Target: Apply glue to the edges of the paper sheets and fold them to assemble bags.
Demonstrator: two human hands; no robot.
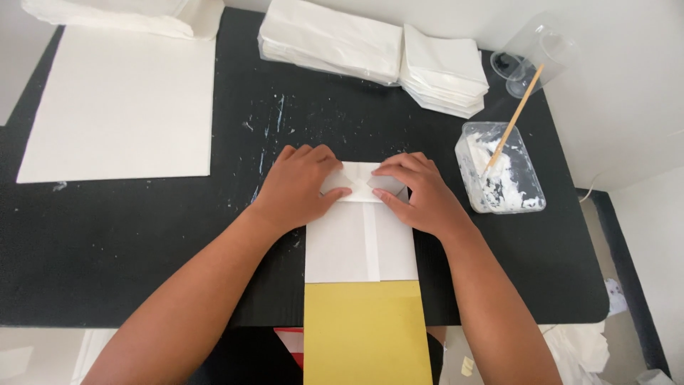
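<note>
A white paper bag [360, 242] lies flat on the black table [142, 235], its folded end pointing away from me. My left hand [299, 187] presses flat on the left side of the fold, and my right hand [420, 192] presses on the right side. Between the fingers the folded flaps [360, 180] show as triangles. A seam strip runs down the middle of the bag. A yellow card [363, 331] sticks out from the bag's near end over the table edge.
A large white sheet [121, 100] lies at the back left. Stacks of white folded bags [335, 39] [442, 68] sit at the back. A clear tub of white paste [502, 171] with a wooden stick [514, 121] stands right, with a clear plastic cup [534, 60] beyond.
</note>
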